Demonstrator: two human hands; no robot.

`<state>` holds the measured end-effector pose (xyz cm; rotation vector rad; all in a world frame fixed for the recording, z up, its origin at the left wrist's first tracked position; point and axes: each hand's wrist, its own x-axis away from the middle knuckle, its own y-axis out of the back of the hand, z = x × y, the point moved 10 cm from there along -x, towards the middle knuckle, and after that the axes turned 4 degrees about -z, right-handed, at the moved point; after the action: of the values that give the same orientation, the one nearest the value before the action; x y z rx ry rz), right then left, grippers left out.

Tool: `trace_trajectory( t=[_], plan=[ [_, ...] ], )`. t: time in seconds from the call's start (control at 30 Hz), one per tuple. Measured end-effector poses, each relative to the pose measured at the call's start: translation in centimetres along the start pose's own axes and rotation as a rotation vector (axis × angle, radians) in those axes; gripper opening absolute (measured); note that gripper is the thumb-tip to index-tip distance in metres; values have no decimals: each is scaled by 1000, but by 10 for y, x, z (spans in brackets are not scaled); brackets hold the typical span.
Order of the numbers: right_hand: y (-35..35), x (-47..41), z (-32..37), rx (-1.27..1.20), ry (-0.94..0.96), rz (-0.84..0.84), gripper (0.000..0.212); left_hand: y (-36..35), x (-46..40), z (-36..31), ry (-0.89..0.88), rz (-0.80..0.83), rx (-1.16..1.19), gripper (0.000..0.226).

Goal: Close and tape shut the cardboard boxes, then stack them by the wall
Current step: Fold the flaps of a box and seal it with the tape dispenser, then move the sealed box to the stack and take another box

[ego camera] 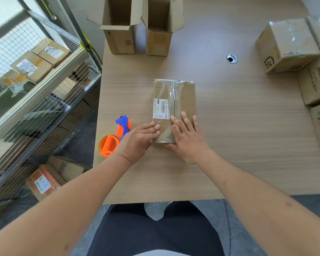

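Note:
A closed cardboard box [181, 97] lies flat in the middle of the table, with clear tape along its centre seam and a white barcode label on its left half. My right hand [187, 137] presses flat on the near end of the box, fingers straight. My left hand [140, 139] touches the box's near left edge with straight fingers. An orange and blue tape dispenser [113, 139] lies on the table just left of my left hand. Two open, upright boxes [118, 24] [160, 26] stand at the far edge.
Taped boxes [286, 47] are stacked at the table's right side. A round cable hole [231, 58] sits in the wooden table [248, 126]. A wire-mesh shelf [35, 85] holding parcels stands to the left. The table's near edge is close to my lap.

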<state>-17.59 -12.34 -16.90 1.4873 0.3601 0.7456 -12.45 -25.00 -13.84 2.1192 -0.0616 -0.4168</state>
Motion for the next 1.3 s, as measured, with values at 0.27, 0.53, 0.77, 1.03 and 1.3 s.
trace_trajectory(
  t=[0.27, 0.53, 0.77, 1.03, 1.3],
  plan=[
    [21, -9, 13, -203, -433, 12, 118, 16, 2, 14, 31, 105, -45, 80],
    [12, -8, 2, -344, -803, -47, 115, 40, -6, 59, 263, 106, -148, 69],
    [39, -1, -2, -315, -875, -125, 111, 51, -24, 64, 290, 243, -163, 70],
    [113, 23, 5, -282, -847, -252, 100, 95, -60, 30, 230, 273, -191, 68],
    [191, 78, -34, -286, -823, -337, 99, 133, -102, -52, 164, 240, -284, 66]
  ],
)
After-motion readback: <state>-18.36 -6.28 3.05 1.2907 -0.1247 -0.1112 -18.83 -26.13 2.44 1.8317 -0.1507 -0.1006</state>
